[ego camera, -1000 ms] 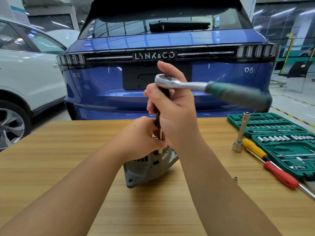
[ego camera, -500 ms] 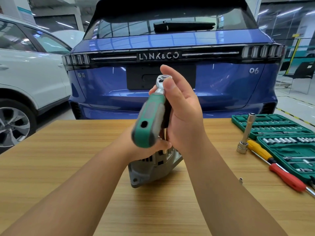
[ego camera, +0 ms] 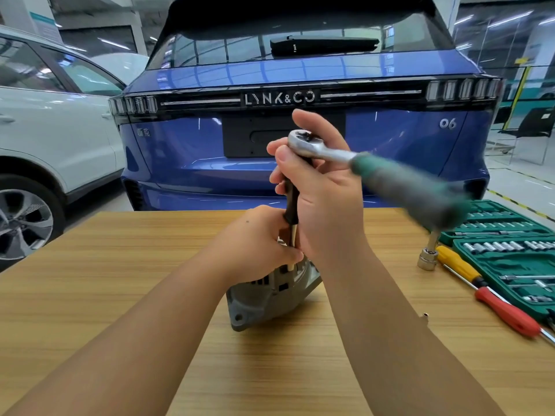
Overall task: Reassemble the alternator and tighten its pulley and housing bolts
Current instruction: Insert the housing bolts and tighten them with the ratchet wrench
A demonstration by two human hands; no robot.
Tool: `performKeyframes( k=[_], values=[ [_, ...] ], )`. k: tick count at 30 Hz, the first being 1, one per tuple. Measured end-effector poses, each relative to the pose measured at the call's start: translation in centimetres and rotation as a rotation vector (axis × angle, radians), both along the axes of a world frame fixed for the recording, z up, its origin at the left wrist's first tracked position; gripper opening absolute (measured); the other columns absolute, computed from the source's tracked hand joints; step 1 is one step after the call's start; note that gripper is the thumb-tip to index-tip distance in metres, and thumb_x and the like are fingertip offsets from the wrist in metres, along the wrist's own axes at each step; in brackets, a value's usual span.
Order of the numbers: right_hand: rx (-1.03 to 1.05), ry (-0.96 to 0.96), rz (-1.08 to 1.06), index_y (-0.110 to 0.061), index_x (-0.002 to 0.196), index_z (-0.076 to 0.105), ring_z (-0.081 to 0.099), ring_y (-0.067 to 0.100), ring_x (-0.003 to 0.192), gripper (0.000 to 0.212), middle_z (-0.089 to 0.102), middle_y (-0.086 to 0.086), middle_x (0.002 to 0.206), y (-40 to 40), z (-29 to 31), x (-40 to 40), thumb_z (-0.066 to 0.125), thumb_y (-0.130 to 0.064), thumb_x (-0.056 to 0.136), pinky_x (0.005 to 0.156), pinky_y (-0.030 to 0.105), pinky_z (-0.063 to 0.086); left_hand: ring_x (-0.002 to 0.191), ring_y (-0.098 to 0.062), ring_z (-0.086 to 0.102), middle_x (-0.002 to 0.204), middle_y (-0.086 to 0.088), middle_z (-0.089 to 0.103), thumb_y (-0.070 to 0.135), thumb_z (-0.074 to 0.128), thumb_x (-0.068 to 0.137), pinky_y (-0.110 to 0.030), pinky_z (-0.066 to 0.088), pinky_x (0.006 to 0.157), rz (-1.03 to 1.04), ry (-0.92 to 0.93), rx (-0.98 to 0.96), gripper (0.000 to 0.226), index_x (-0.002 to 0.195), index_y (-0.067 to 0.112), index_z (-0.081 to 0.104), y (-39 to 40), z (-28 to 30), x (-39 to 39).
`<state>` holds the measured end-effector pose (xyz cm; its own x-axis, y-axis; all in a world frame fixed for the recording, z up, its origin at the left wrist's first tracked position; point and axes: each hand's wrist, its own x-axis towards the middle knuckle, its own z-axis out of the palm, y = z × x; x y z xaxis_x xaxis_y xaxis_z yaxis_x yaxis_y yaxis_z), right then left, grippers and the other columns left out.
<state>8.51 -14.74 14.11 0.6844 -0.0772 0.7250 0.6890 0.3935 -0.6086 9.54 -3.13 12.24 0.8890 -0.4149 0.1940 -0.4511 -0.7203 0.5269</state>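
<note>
Head cam: alternator (ego camera: 271, 298) on wooden table (ego camera: 120, 265), mostly hidden by both hands. Left hand (ego camera: 258, 244) grips its top; right hand (ego camera: 321, 205) wraps the extension bar (ego camera: 290, 205) under the ratchet (ego camera: 360, 163), handle blurred. Right: socket set (ego camera: 507, 256), screwdrivers (ego camera: 480, 283), loose socket w/ bar (ego camera: 428, 255). Blue car (ego camera: 300, 70) behind.

The grey cast alternator (ego camera: 267, 298) is sitting tilted on the wooden tabletop (ego camera: 120, 280), one mounting ear (with a bolt hole) pointing toward the viewer. A ratchet (ego camera: 324, 148) with a blurred green handle is standing over it on a dark vertical extension (ego camera: 290, 205).
</note>
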Motion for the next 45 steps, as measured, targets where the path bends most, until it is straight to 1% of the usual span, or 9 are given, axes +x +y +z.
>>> performKeyframes(
  k=[7,14,17,21,26,34,37,41,45],
  values=[
    [0.012,0.075,0.184,-0.028,0.115,0.065,0.053,0.022,0.063,0.048,0.068,0.005,0.080,-0.7,0.1,0.4,0.042,0.010,0.099,0.058,0.030,0.046,0.079,0.012,0.060,0.077,0.040,0.061,0.024,0.075,0.090,-0.026,0.050,0.065,0.009,-0.009,-0.002,0.024,0.082,0.038,0.057,0.0,0.0,0.0],
    [0.086,0.191,0.352,-0.024,0.118,0.065,0.058,0.020,0.067,0.031,0.069,0.008,0.086,-0.8,0.5,0.3,0.053,-0.031,0.090,0.059,0.027,0.051,0.079,-0.011,0.066,0.077,0.016,0.070,0.021,0.079,0.087,-0.045,0.059,0.079,0.031,-0.001,-0.067,0.017,0.084,0.029,0.065,0.1,-0.1,-0.3],
    [0.057,0.199,0.155,-0.017,0.125,0.059,0.054,0.013,0.064,0.042,0.066,-0.002,0.079,-0.8,0.4,-0.1,0.069,-0.032,0.086,0.059,0.027,0.048,0.076,-0.008,0.068,0.080,0.012,0.074,0.016,0.079,0.087,-0.036,0.056,0.072,0.009,0.010,-0.049,0.011,0.087,0.025,0.071,-0.1,-0.2,-0.1],
    [-0.023,0.222,-0.250,-0.012,0.085,0.061,0.043,0.019,0.055,0.027,0.051,-0.001,0.062,-0.2,0.6,0.1,0.077,-0.034,0.084,0.052,0.032,0.041,0.080,0.004,0.066,0.085,0.022,0.071,0.026,0.076,0.090,-0.023,0.055,0.071,-0.004,0.018,0.016,0.017,0.091,0.041,0.068,-0.2,-0.1,-0.1],
    [-0.003,0.208,0.019,-0.020,0.114,0.059,0.049,0.012,0.059,0.022,0.056,-0.004,0.071,-0.8,0.3,0.2,0.067,-0.012,0.094,0.060,0.023,0.047,0.080,-0.006,0.069,0.086,0.014,0.073,0.025,0.075,0.090,-0.039,0.061,0.081,0.017,0.008,0.030,0.008,0.095,0.029,0.071,0.0,0.0,0.3],
    [-0.081,-0.055,-0.102,-0.045,0.115,0.063,0.049,0.012,0.068,0.051,0.058,-0.009,0.083,0.4,-0.6,0.0,0.054,-0.002,0.089,0.063,0.027,0.047,0.072,-0.001,0.066,0.076,0.016,0.073,0.013,0.076,0.089,-0.012,0.049,0.059,-0.030,-0.005,-0.060,0.022,0.081,0.032,0.070,0.2,-0.5,0.4],
    [-0.033,-0.004,0.057,-0.043,0.112,0.070,0.051,0.015,0.069,0.046,0.057,0.001,0.081,0.0,-0.6,-0.2,0.052,-0.014,0.081,0.064,0.036,0.045,0.072,0.004,0.063,0.077,0.021,0.070,0.024,0.078,0.089,-0.008,0.044,0.059,-0.015,0.011,-0.051,0.018,0.088,0.036,0.064,0.5,-1.1,1.0],
    [-0.013,0.026,0.126,-0.035,0.116,0.068,0.057,0.011,0.071,0.036,0.056,0.010,0.085,-0.7,-0.3,-0.4,0.055,-0.039,0.084,0.064,0.029,0.047,0.084,-0.005,0.068,0.093,0.007,0.073,0.027,0.080,0.088,-0.029,0.059,0.079,0.037,-0.042,-0.014,0.019,0.103,0.024,0.068,0.6,-1.9,2.2],
    [-0.037,0.093,0.087,-0.035,0.115,0.065,0.056,0.020,0.073,0.036,0.061,0.003,0.083,-0.4,-0.1,-0.4,0.064,-0.045,0.081,0.072,0.047,0.048,0.078,0.002,0.065,0.094,0.012,0.071,0.045,0.079,0.086,-0.009,0.046,0.058,0.073,0.004,0.029,0.031,0.110,0.031,0.065,1.0,-1.9,2.2]
  ],
)
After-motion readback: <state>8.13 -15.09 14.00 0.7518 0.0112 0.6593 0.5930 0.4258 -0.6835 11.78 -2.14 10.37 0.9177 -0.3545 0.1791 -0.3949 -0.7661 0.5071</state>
